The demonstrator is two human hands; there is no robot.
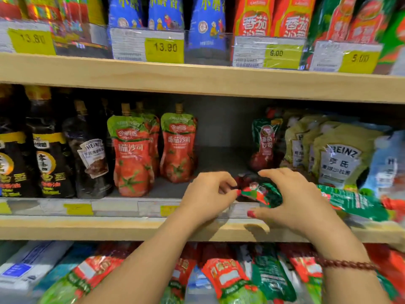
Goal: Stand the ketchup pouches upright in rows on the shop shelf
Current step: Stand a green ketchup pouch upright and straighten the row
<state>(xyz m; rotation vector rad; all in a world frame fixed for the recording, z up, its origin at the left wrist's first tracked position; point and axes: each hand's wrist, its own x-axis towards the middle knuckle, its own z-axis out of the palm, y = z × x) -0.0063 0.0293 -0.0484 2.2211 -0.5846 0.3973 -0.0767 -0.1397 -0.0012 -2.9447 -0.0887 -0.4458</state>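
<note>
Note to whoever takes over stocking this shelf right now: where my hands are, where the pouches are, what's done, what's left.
Left hand: pinches one end of the held pouch.
Right hand: curled over the same pouch.
The held pouch is low at the front edge of the shelf, not upright.
Done: one matching standing pouch is upright further back.
Left: stand the held pouch in the open gap, then the flat pouch lying to the right.
</note>
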